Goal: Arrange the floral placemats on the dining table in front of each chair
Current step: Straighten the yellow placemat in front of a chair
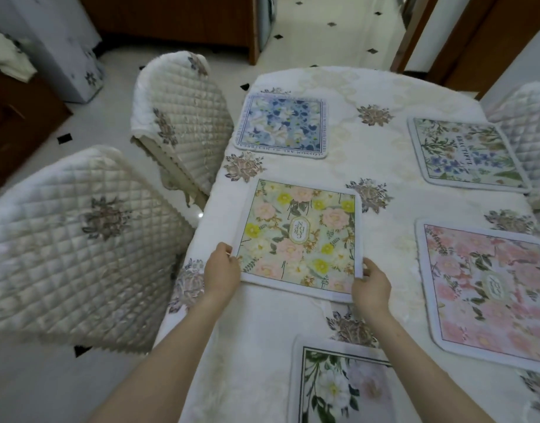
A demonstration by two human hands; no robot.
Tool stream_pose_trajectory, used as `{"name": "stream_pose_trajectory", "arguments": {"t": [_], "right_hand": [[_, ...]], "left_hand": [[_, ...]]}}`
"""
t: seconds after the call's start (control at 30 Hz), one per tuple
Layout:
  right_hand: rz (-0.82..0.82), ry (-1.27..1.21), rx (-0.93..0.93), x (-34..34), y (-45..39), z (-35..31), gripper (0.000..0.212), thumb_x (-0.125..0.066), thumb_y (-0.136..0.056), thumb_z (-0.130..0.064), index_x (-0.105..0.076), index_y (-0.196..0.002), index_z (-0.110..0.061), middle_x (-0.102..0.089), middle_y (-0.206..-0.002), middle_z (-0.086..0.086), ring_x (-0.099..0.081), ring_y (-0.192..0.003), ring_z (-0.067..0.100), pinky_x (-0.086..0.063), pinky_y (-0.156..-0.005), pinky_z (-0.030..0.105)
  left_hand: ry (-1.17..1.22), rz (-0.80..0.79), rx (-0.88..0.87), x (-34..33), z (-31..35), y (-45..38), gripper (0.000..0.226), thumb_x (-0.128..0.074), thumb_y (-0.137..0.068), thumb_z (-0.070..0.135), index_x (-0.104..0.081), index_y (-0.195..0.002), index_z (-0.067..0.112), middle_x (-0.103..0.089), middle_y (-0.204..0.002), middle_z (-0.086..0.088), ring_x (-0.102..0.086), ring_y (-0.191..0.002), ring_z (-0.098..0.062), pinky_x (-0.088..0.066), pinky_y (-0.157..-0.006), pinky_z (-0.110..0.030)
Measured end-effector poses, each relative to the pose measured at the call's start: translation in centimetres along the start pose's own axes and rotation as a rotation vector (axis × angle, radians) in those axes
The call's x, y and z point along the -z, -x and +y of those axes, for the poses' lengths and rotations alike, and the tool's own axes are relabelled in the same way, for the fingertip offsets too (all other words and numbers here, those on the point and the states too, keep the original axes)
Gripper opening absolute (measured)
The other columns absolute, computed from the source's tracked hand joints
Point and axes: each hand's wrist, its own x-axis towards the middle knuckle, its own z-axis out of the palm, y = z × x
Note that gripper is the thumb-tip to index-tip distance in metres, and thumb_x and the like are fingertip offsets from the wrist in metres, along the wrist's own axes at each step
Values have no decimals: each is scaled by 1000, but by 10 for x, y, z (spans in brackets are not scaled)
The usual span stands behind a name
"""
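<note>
A yellow-and-pink floral placemat (299, 236) lies on the white-clothed dining table (381, 239) beside the near left chair (73, 245). My left hand (221, 270) pinches its near left corner. My right hand (371, 285) grips its near right corner. A blue floral placemat (282, 125) lies further along the left side, by the far left chair (183, 117). On the right side lie a green-and-blue placemat (467, 154) and a pink placemat (488, 291). A white-flowered placemat (342, 386) lies at the near end.
A quilted chair (528, 126) stands at the far right of the table. A wooden cabinet (171, 19) stands beyond the far chair. Tiled floor (332, 35) runs away behind the table. A covered appliance (64, 41) stands at the far left.
</note>
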Motion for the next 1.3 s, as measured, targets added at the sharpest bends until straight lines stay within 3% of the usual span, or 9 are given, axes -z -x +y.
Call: {"name": "stream_pose_trajectory", "arguments": {"t": [0.2, 0.33, 0.43, 0.6, 0.77, 1.03, 1.2, 1.3], "right_hand": [[-68, 50, 56, -15, 32, -12, 52, -44, -86, 12, -50, -135, -4, -66, -110, 20, -53, -62, 18, -39, -44, 20], [-114, 116, 104, -24, 51, -15, 47, -42, -86, 8, -52, -130, -3, -61, -106, 22, -59, -79, 38, -50, -64, 35], [-135, 127, 137, -29, 62, -16, 39, -44, -84, 7, -57, -119, -3, -61, -100, 23, -58, -81, 41, -53, -70, 44], [-120, 129, 124, -33, 70, -15, 41, -50, -89, -2, -48, -130, -3, -48, -118, 18, -52, -100, 34, -41, -83, 32], [-146, 123, 104, -36, 74, -15, 46, -50, -91, -4, -44, -136, -2, -45, -124, 20, -50, -112, 36, -41, -98, 37], [-171, 130, 131, -35, 77, -11, 42, -51, -90, -4, -48, -132, -3, -48, -118, 19, -48, -108, 33, -41, -93, 35], [-231, 156, 128, -31, 73, -11, 45, -53, -92, -7, -44, -136, -3, -43, -124, 18, -48, -111, 33, -38, -95, 30], [-218, 119, 130, -23, 71, -13, 47, -54, -91, -9, -44, -137, -3, -45, -127, 19, -50, -112, 30, -35, -87, 25]], "left_hand": [[-13, 55, 62, 29, -35, 24, 16, -43, -92, 4, -53, -104, 9, -57, -92, -4, -55, -79, -27, -38, -62, -33], [12, 64, 74, 46, -53, 35, 14, -41, -90, 2, -52, -86, 10, -60, -85, -9, -55, -72, -27, -37, -53, -33], [29, 82, 79, 54, -59, 39, 19, -41, -89, 1, -56, -92, 12, -63, -93, -10, -57, -77, -26, -41, -59, -33], [-139, 107, 69, 59, -59, 40, 25, -52, -86, 6, -62, -108, 4, -54, -106, -18, -47, -102, -35, -36, -81, -33], [-220, 65, 53, 58, -52, 41, 33, -55, -88, 13, -56, -119, 2, -53, -114, -21, -45, -108, -36, -38, -88, -41], [-252, 77, 90, 58, -46, 52, 37, -50, -93, 12, -50, -129, 2, -43, -128, -23, -37, -114, -40, -34, -93, -41], [-257, 10, 99, 65, -44, 54, 41, -49, -92, 14, -46, -132, 5, -41, -130, -23, -37, -115, -40, -35, -96, -43], [-263, -56, 103, 68, -40, 54, 45, -50, -90, 13, -43, -133, 2, -39, -130, -25, -35, -118, -41, -35, -97, -45]]}}
